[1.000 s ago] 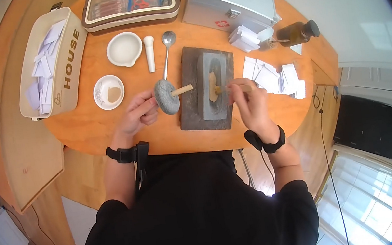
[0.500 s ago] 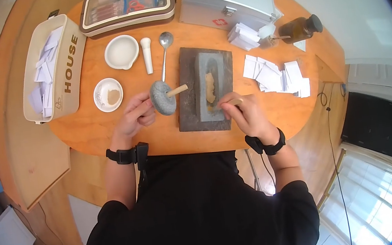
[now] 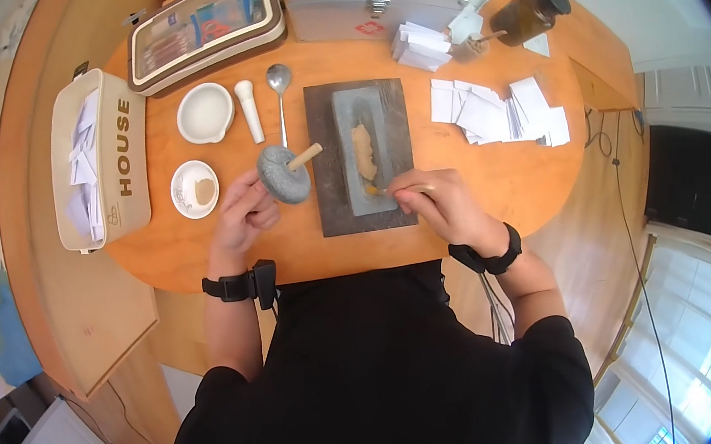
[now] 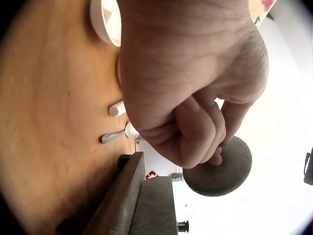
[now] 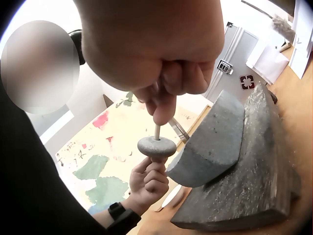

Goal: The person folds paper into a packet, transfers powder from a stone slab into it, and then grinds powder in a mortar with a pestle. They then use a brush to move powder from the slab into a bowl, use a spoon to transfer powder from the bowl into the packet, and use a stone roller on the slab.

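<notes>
Raised left of the dark base [image 3: 327, 154], my left hand [image 3: 245, 214] holds a grey stone disc [image 3: 283, 176] with a wooden rod sticking out of its centre. In the left wrist view my left hand [image 4: 190, 73] has curled fingers at the disc [image 4: 227, 171]. My right hand [image 3: 448, 205] pinches a slim tool whose tip is over the near end of a grey stone trough [image 3: 346, 115]. Tan powder [image 3: 363, 151] lies along the trough. In the right wrist view the fingers of my right hand [image 5: 151, 49] are bent above the trough [image 5: 215, 137].
A white mortar [image 3: 206, 113], pestle [image 3: 248, 110], spoon [image 3: 281, 106] and small dish [image 3: 181, 191] lie on the left. Behind are a brown-rimmed case [image 3: 145, 56] and metal box [image 3: 328, 10]. Paper slips [image 3: 485, 115] and a dark bottle [image 3: 522, 18] are at right.
My right hand has moved from beside the middle of the trough to its near end, bringing the tool along. My left hand keeps hold of the disc. The head view has shifted and turned.
</notes>
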{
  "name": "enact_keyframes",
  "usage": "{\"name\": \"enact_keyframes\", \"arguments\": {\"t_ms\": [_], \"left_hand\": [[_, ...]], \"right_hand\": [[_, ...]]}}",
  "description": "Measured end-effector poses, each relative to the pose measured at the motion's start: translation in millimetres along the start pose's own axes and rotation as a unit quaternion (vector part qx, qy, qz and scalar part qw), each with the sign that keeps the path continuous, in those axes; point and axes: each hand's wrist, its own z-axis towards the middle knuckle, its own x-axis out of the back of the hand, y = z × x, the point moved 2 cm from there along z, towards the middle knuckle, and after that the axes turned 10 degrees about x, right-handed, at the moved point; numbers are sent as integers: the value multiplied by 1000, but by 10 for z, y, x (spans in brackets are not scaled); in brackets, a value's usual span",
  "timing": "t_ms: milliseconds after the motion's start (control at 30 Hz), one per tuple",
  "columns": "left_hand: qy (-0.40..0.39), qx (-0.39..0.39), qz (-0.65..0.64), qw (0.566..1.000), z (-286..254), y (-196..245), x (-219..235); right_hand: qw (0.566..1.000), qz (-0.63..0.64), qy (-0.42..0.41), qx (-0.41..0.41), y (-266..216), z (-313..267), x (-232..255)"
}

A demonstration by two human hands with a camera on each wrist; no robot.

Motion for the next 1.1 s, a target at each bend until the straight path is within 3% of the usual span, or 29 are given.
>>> {"name": "enact_keyframes", "arguments": {"t_ms": [100,200,300,400,500,600,700,800,900,1000,1100], "left_hand": [[2,6,4,1000,34,20,-16],[-3,2,8,1000,31,14,-45],[-2,4,4,1000,20,28,-61],[10,13,5,1000,4,20,-65],[12,4,15,1000,-8,10,-46],[6,-6,21,1000,-26,9,-32],[1,-9,19,1000,-50,-1,-5],[3,-5,16,1000,-39,14,-20],[4,-1,13,1000,-22,10,-22],[4,4,10,1000,-15,11,-28],[-4,11,14,1000,14,20,-50]], "right_hand": [[996,57,69,14,-17,-51,-4],[999,29,34,22,2,-37,-10],[992,79,92,-24,36,-102,61],[988,130,88,3,116,-16,70],[940,307,45,-138,260,120,39],[949,272,50,-151,317,197,-4],[949,269,113,-124,379,215,30],[960,234,17,-151,349,241,57],[963,221,75,-138,406,227,27],[968,218,14,-125,442,212,48],[974,187,59,-117,399,214,84]]}}
